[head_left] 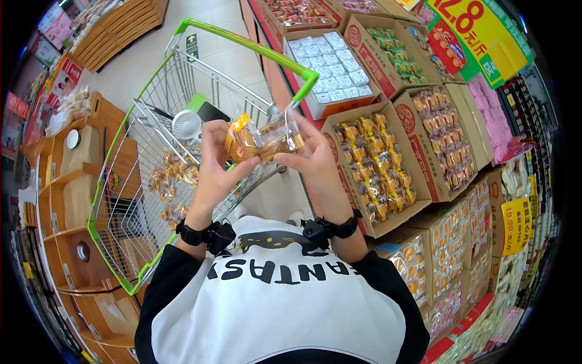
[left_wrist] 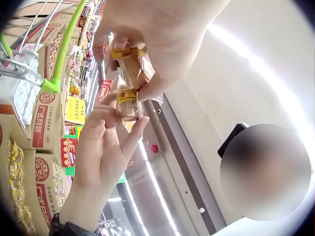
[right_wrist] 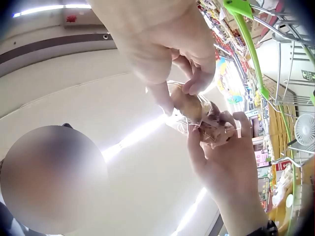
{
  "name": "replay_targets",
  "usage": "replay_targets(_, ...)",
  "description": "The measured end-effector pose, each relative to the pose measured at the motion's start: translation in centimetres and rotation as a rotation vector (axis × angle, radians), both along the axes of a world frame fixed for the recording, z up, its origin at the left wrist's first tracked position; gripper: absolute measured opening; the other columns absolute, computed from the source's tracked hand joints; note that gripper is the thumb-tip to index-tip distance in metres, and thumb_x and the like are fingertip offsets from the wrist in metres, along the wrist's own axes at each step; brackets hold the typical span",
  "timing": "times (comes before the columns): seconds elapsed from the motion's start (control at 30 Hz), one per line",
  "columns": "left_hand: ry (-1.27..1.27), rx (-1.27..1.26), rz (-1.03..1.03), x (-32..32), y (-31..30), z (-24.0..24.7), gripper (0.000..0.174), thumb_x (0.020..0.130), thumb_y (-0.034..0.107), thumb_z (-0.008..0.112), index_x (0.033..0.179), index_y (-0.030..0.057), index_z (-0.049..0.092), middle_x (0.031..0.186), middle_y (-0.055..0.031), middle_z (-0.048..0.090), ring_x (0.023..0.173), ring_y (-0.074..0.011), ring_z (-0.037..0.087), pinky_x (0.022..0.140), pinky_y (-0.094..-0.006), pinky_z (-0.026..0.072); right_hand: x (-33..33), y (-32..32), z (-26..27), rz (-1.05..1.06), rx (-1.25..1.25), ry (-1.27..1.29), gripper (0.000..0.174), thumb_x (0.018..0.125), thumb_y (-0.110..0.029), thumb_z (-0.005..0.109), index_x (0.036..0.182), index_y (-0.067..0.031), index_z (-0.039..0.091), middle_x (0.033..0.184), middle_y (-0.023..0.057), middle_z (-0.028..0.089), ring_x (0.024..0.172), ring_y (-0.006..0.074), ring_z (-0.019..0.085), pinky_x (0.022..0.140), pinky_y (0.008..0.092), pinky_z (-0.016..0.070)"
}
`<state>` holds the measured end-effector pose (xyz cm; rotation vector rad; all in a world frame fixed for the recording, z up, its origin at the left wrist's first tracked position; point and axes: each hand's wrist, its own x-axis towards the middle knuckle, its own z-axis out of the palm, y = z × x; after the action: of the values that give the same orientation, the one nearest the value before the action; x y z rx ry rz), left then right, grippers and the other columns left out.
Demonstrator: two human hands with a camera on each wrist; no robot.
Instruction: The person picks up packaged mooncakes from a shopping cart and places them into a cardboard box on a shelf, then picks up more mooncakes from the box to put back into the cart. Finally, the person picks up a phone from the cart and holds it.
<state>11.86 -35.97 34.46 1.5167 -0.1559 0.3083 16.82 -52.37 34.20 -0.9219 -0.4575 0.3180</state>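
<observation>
Wrapped pastries are between the two hands, above the near right part of a shopping cart. The fingers of the left hand grasp the left wrapper, thumb on the near side and the other fingers on the far side. The fingers of the right hand grasp the right end of the clear wrapper, thumb at its near edge. The wrapped items lie against each other, and the fingertips of both hands contact the film.

The cart contains more wrapped pieces and a white fan. To the right of the hands, an open carton holds rows of yellow-wrapped pieces. A carton of white-and-blue packets is on its far side.
</observation>
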Motion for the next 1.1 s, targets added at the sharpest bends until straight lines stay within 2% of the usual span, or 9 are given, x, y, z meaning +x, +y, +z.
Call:
replay_targets(0.17,0.106,-0.041,-0.139,0.3,-3.7,0.0,0.054,0.068,0.003,0.069,0.104,0.0071,0.029,0.09,-0.0076,0.045,0.084,-0.0117,0.05,0.071,-0.0231,0.0428,-1.0,-2.7,-0.5,0.025,-0.065,0.034,0.048,0.071,-0.003,0.067,0.111,0.0004,0.041,0.1,0.008,0.05,0.093,0.0114,0.051,0.08,0.024,0.0429)
replay_targets(0.37,0.11,0.172,-0.195,1.8,-6.9,-1.8,0.049,0.073,0.007,0.066,0.104,0.0058,0.029,0.082,-0.0052,0.047,0.079,-0.0089,0.049,0.068,-0.0221,0.0426,-1.4,-4.5,-3.5,-0.298,-0.3,-0.057,0.032,0.079,-0.016,0.061,0.096,-0.0039,0.038,0.091,0.0051,0.045,0.084,0.0062,0.045,0.07,0.0204,0.0402)
replay_targets(0.57,0.304,0.07,-0.333,3.5,-9.1,-2.2,0.029,0.087,0.012,0.049,0.108,0.0054,0.029,0.09,-0.0084,0.054,0.07,-0.0079,0.048,0.064,-0.0199,0.0417,-1.3,-7.2,-3.6,-0.483,-0.193,0.06,0.036,0.077,-0.021,0.064,0.094,-0.0037,0.037,0.077,0.0039,0.05,0.07,0.0091,0.047,0.062,0.0237,0.0415)
replay_targets(0.63,0.44,-0.074,-0.348,4.2,-9.8,-2.7,0.025,0.089,0.02,0.042,0.11,0.0065,0.035,0.09,-0.0074,0.051,0.075,-0.0126,0.049,0.066,-0.026,0.0422,-1.2,-8.6,-4.0,-0.541,-0.505,0.008,0.043,0.073,-0.026,0.067,0.095,-0.0027,0.04,0.081,0.006,0.053,0.07,0.0108,0.05,0.061,0.0258,0.0426)
replay_targets(0.7,0.482,-0.073,-0.393,4.8,-10.5,-3.2,0.028,0.09,0.026,0.041,0.111,0.0083,0.036,0.095,-0.0066,0.05,0.079,-0.0134,0.049,0.072,-0.0276,0.0417,-1.5,-9.6,-4.1,-0.429,-0.464,0.194,0.05,0.069,-0.031,0.07,0.098,-0.0009,0.042,0.088,0.0102,0.054,0.078,0.0142,0.052,0.067,0.0277,0.0431)
replay_targets(0.77,0.566,-0.165,-0.393,5.5,-11.3,-3.7,0.03,0.09,0.028,0.04,0.113,0.0097,0.036,0.101,-0.0064,0.05,0.085,-0.0129,0.05,0.076,-0.0289,0.0409,-1.2,-9.8,-5.0,-0.581,-0.551,0.019,0.055,0.068,-0.032,0.071,0.101,0.0001,0.041,0.091,0.0123,0.054,0.082,0.016,0.052,0.072,0.0289,0.043)
replay_targets(0.97,0.584,-0.265,-0.435,7.6,-13.7,-5.0,0.036,0.087,0.017,0.045,0.117,0.0104,0.028,0.101,-0.0072,0.052,0.092,-0.0132,0.05,0.078,-0.0275,0.0389,-0.6,-11.1,-5.6,-0.623,-0.717,0.119,0.058,0.066,-0.032,0.071,0.103,-0.0005,0.04,0.099,0.0189,0.054,0.091,0.0291,0.055,0.077,0.0334,0.0422)
replay_targets(1.03,0.545,-0.104,-0.43,8.5,-14.1,-5.5,0.041,0.084,0.01,0.049,0.118,0.0097,0.025,0.1,-0.0062,0.051,0.091,-0.0138,0.051,0.078,-0.0276,0.0393,0.3,-11.8,-6.8,-0.73,-0.754,0.114,0.053,0.066,-0.026,0.072,0.102,-0.0027,0.042,0.092,0.0117,0.056,0.084,0.0159,0.054,0.074,0.028,0.0422)
replay_targets(1.1,0.584,-0.143,-0.419,9.4,-14.7,-5.6,0.047,0.081,0.004,0.053,0.118,0.0089,0.025,0.097,-0.0057,0.052,0.089,-0.0138,0.051,0.079,-0.0277,0.0396,1.1,-12.8,-7.6,-0.772,-0.767,0.132,0.051,0.065,-0.023,0.072,0.101,-0.0025,0.043,0.092,0.011,0.056,0.083,0.0159,0.054,0.074,0.0278,0.0421)
